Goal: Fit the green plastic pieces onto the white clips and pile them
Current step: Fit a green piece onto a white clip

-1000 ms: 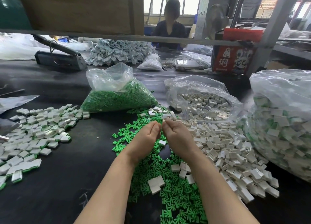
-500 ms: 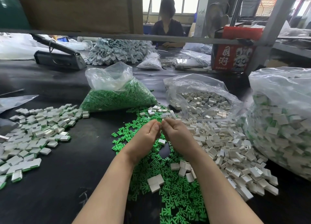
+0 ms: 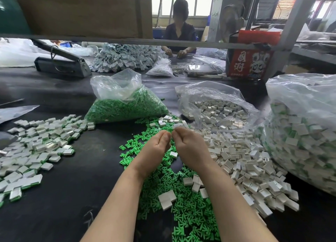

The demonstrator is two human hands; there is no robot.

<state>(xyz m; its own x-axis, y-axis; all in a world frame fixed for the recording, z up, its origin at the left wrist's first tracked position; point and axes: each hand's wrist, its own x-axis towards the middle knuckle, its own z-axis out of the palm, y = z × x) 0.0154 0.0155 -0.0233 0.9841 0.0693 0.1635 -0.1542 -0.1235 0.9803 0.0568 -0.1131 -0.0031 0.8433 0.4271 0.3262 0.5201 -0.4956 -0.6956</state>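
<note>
My left hand (image 3: 154,150) and my right hand (image 3: 190,147) are raised together over the middle of the black table, knuckles toward me and fingers curled. Their fingertips meet on a small whitish clip (image 3: 177,126), most of it hidden behind the fingers. Under my hands and forearms lies a spread of loose green plastic pieces (image 3: 181,192). A heap of loose white clips (image 3: 241,161) lies to the right of it. The pile of fitted white-and-green clips (image 3: 36,143) lies at the left.
A bag of green pieces (image 3: 125,109) and an open bag of white clips (image 3: 216,110) stand behind my hands. A large bag of fitted clips (image 3: 305,138) fills the right side. A person (image 3: 180,30) works across the table, beyond a bag sealer (image 3: 61,65) and a red box (image 3: 249,63).
Both hands stay together at the same spot, with only slight shifts of the fingers. The person across the table has moved a little.
</note>
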